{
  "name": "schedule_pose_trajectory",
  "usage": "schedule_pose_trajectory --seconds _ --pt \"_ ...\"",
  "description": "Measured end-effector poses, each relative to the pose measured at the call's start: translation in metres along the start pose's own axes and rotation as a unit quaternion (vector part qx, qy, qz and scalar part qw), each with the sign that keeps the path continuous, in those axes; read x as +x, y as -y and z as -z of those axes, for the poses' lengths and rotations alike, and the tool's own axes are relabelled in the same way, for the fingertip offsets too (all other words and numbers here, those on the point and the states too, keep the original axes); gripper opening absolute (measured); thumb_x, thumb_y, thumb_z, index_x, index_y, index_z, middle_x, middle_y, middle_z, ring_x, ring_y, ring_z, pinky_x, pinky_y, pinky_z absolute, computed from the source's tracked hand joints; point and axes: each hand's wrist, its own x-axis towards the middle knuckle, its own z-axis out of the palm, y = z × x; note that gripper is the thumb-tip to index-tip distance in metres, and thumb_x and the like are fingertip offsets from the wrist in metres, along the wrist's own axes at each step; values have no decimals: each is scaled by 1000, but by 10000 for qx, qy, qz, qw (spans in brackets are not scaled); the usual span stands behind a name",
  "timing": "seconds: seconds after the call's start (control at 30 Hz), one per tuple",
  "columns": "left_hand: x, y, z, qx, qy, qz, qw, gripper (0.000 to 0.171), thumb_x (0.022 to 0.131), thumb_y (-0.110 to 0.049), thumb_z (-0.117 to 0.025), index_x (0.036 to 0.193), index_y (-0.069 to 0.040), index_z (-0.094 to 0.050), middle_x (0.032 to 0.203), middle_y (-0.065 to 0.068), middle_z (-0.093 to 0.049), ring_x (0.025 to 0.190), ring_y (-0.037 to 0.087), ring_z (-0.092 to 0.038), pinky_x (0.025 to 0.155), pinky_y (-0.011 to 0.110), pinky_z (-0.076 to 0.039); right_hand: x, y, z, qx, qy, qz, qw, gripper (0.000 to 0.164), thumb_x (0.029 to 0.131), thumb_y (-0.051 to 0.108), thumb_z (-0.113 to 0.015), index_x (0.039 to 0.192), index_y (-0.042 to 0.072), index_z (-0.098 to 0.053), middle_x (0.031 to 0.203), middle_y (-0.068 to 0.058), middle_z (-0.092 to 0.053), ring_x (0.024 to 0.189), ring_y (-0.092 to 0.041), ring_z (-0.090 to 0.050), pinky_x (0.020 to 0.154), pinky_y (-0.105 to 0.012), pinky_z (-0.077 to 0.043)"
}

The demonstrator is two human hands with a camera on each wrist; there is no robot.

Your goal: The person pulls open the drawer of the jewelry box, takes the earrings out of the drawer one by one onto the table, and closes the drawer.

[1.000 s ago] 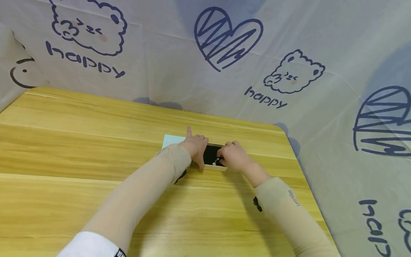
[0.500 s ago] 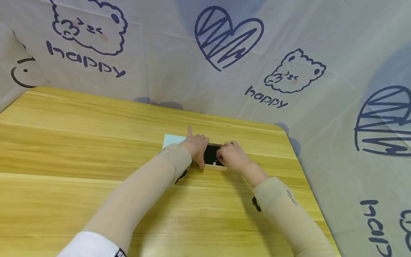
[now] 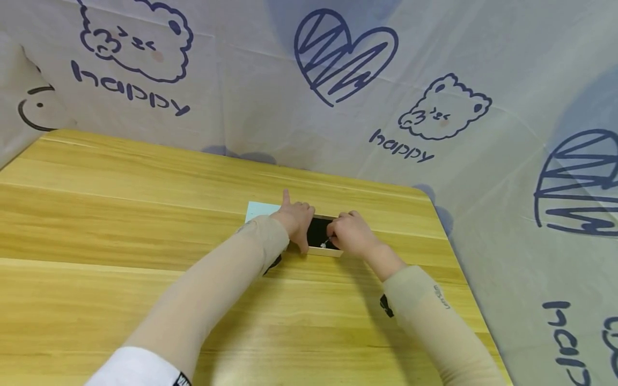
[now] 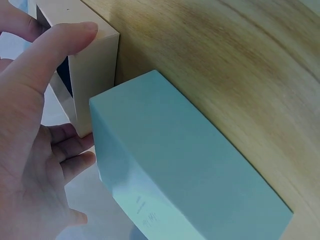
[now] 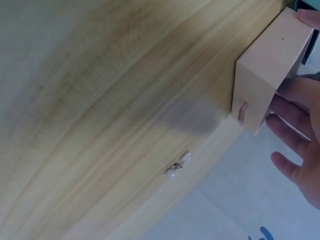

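your left hand [image 3: 295, 219] is spread wide over the pale box [image 3: 324, 252] and grips it. its thumb is bent onto the near wall, the next fingers are on the far side, and one finger sticks out by itself. the box lies on the wooden table [image 3: 120, 214] with its open top up, and it is black inside.

your right hand [image 3: 352, 233] is at the other end of the box. its fingers are bent, and the tips dip into the box. a tiny white bit [image 3: 324, 245] is right by those tips, over the black inside. it is too small to see well, so i cannot tell if you pinch it.

the blue box [image 4: 175, 150] lies on its side just left of the pale one, partly under your left wrist. i cannot tell if the two boxes touch. from your right wrist, you can see a pink loop [image 5: 242, 114] on the end of the pale box. a shiny beady thing [image 5: 178, 164] lies on the wood a little way past that end.

you have long pale sleeves [image 3: 217, 284] on. behind the table hangs a white cloth [image 3: 251, 107] with blue bears, hearts and the word "happy".
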Motion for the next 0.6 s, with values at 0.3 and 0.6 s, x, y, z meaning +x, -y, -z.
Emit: schedule_pose_trajectory --seconds 0.3,0.6 --pt "1 0 -1 57 19 18 10000 100 71 -62 -69 146 -10 -28 148 7 -37 136 23 -37 114 62 -3 -2 -1 6 200 -31 -114 9997 8 86 11 -65 82 15 -71 89 1 -71 82 -20 -56 85 -41 -44" --pt "0 0 0 -8 -10 -30 10000 100 71 -61 -70 145 -8 -29 148 9 -37 136 24 -37 113 63 -2 -7 -6 17 385 -169 -236 9988 8 84 12 -68 89 13 -74 92 0 -72 88 -23 -60 89 -44 -45"
